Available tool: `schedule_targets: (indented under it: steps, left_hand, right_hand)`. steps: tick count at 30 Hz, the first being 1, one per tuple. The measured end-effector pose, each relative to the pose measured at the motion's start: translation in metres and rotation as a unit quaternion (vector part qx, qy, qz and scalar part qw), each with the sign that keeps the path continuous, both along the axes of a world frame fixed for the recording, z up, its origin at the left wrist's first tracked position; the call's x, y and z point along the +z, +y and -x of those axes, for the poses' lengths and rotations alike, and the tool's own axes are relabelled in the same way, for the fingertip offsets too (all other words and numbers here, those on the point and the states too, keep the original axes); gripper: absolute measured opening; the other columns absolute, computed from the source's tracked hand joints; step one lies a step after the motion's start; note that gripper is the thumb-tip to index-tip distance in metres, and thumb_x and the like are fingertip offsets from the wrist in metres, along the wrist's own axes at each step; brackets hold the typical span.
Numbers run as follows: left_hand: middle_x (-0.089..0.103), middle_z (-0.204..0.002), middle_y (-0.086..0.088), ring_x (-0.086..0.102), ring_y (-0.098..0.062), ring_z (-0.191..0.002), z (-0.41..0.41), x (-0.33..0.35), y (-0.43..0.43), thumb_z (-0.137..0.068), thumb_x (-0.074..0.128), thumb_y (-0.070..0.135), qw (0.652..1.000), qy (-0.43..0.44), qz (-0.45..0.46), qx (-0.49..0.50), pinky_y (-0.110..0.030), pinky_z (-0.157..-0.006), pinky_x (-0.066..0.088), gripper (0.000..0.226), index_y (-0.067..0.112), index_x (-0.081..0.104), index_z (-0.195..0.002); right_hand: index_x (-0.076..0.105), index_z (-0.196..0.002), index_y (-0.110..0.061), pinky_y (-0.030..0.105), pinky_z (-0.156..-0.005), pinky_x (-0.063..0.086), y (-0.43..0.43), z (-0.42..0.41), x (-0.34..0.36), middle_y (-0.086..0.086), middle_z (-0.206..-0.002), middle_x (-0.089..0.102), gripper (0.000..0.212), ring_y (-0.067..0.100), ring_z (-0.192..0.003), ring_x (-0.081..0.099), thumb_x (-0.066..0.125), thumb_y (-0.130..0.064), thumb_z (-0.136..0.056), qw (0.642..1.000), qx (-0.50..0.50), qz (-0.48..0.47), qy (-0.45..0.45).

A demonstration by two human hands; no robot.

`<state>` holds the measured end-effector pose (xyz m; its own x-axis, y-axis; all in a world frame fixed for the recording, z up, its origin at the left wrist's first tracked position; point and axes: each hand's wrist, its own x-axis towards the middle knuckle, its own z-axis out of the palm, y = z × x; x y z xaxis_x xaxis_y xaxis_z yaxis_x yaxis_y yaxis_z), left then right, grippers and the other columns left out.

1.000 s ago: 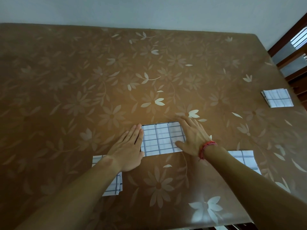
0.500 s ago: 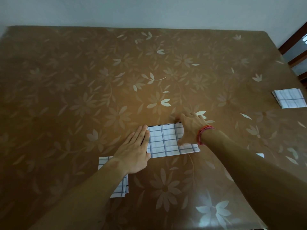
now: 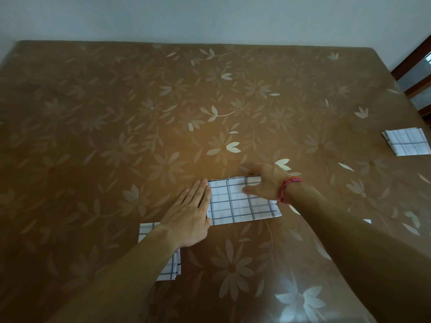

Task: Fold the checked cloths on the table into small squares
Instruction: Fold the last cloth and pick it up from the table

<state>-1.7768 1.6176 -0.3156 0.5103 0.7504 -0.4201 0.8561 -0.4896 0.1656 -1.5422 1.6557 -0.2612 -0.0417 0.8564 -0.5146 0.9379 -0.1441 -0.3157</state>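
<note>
A white checked cloth (image 3: 238, 203), folded into a short rectangle, lies flat on the brown floral table (image 3: 116, 136) in front of me. My left hand (image 3: 189, 215) rests flat with straight fingers against the cloth's left edge. My right hand (image 3: 263, 183), with a red band at the wrist, lies over the cloth's far right part. It is blurred, its fingers stretched leftward along the far edge and its thumb on the cloth.
A folded checked cloth (image 3: 171, 269) lies partly under my left forearm. Another folded checked square (image 3: 408, 144) sits near the table's right edge. A white sliver of cloth (image 3: 367, 221) shows beside my right forearm. A wall runs behind the table.
My right hand has slid left across the cloth, uncovering its right end. The view has shifted left. My left hand stays at the cloth's left edge.
</note>
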Motion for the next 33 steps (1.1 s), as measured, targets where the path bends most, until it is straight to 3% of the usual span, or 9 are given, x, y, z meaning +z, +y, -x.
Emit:
schedule_targets:
  steps: [2, 5, 7, 12, 15, 21, 26, 30, 33]
  left_hand:
    - [-0.034, -0.154, -0.003, -0.031, -0.013, -0.141, 0.0, 0.0, 0.0, -0.102, 0.029, 0.04, 1.0, -0.005, -0.001, 0.002, -0.032, -0.118, -0.014, 0.075, 0.011, -0.02, -0.15]
    - [-0.032, -0.156, -0.002, -0.028, -0.013, -0.143, 0.0, 0.0, 0.0, -0.101, 0.033, 0.04, 1.0, -0.025, 0.001, 0.012, -0.033, -0.12, -0.01, 0.077, 0.012, -0.018, -0.151]
    - [-0.029, -0.157, 0.0, -0.025, -0.012, -0.144, -0.001, 0.001, 0.0, -0.1, 0.038, 0.039, 0.999, -0.048, -0.001, 0.024, -0.034, -0.121, -0.006, 0.079, 0.014, -0.015, -0.152]
    - [-0.025, -0.159, 0.002, -0.019, -0.011, -0.146, -0.008, 0.009, -0.002, -0.099, 0.046, 0.029, 0.993, -0.115, -0.018, 0.036, -0.029, -0.121, -0.001, 0.081, 0.014, -0.013, -0.153]
    - [-0.025, -0.159, 0.004, -0.016, -0.012, -0.147, -0.015, 0.016, -0.008, -0.098, 0.048, 0.025, 0.989, -0.14, -0.027, 0.044, -0.032, -0.12, 0.021, 0.079, 0.015, -0.008, -0.154]
    - [-0.017, -0.161, 0.008, -0.005, -0.013, -0.149, -0.023, 0.021, -0.02, -0.097, 0.047, 0.024, 0.983, -0.166, -0.048, 0.057, -0.049, -0.112, 0.034, 0.065, 0.017, 0.016, -0.154]
    - [0.004, -0.163, 0.002, 0.009, -0.015, -0.149, -0.028, 0.013, -0.039, -0.093, 0.055, 0.028, 0.982, -0.174, -0.077, 0.01, -0.045, -0.117, 0.026, 0.069, 0.015, 0.023, -0.153]
    - [0.016, -0.161, -0.002, 0.014, -0.016, -0.148, -0.039, 0.008, -0.06, -0.095, 0.054, 0.03, 0.973, -0.214, -0.084, -0.016, -0.031, -0.119, 0.021, 0.066, 0.012, 0.026, -0.152]
    - [0.022, -0.16, -0.003, 0.018, -0.017, -0.147, -0.044, 0.001, -0.07, -0.094, 0.057, 0.031, 0.975, -0.202, -0.093, -0.014, -0.029, -0.117, 0.019, 0.067, 0.011, 0.028, -0.152]
  right_hand:
    - [0.057, -0.127, -0.029, 0.031, -0.088, 0.05, 0.002, -0.003, -0.008, -0.003, -0.113, 0.065, 0.04, 0.022, -0.103, 0.06, 0.058, -0.033, -0.087, 0.999, -0.011, -0.004, 0.03]
    - [0.059, -0.088, -0.03, 0.021, -0.063, 0.044, -0.003, -0.009, -0.01, -0.004, -0.083, 0.063, 0.013, 0.019, -0.077, 0.06, 0.05, -0.021, -0.09, 0.997, -0.042, -0.037, 0.057]
    - [0.054, -0.072, -0.031, 0.021, -0.054, 0.042, -0.008, -0.012, -0.012, -0.005, -0.068, 0.059, 0.021, 0.015, -0.065, 0.059, 0.05, -0.019, -0.088, 0.995, -0.062, -0.052, 0.055]
    - [0.065, -0.078, -0.023, 0.025, -0.058, 0.052, -0.021, -0.021, -0.015, 0.003, -0.074, 0.067, 0.014, 0.016, -0.065, 0.062, 0.055, -0.02, -0.089, 0.989, -0.111, -0.063, 0.073]
    - [0.069, -0.084, -0.024, 0.024, -0.064, 0.053, -0.032, -0.025, -0.014, -0.004, -0.075, 0.066, 0.011, 0.013, -0.07, 0.062, 0.059, -0.02, -0.087, 0.979, -0.157, -0.082, 0.102]
    - [0.07, -0.081, -0.021, 0.017, -0.052, 0.037, -0.061, -0.035, -0.013, -0.006, -0.07, 0.062, 0.007, 0.013, -0.069, 0.057, 0.064, -0.022, -0.084, 0.954, -0.257, -0.093, 0.119]
    - [0.063, -0.068, -0.01, 0.023, -0.044, 0.05, -0.088, -0.028, -0.015, 0.004, -0.06, 0.061, 0.013, 0.012, -0.047, 0.058, 0.068, -0.004, -0.078, 0.827, -0.488, -0.06, 0.271]
    - [0.061, -0.068, -0.006, 0.043, -0.061, 0.058, -0.109, -0.012, -0.025, 0.018, -0.079, 0.066, 0.015, 0.031, -0.069, 0.066, 0.067, 0.004, -0.076, 0.709, -0.593, -0.009, 0.381]
    - [0.064, -0.079, 0.0, 0.039, -0.058, 0.057, -0.121, -0.002, -0.028, 0.019, -0.082, 0.067, 0.005, 0.033, -0.073, 0.067, 0.066, 0.004, -0.079, 0.667, -0.617, 0.032, 0.415]
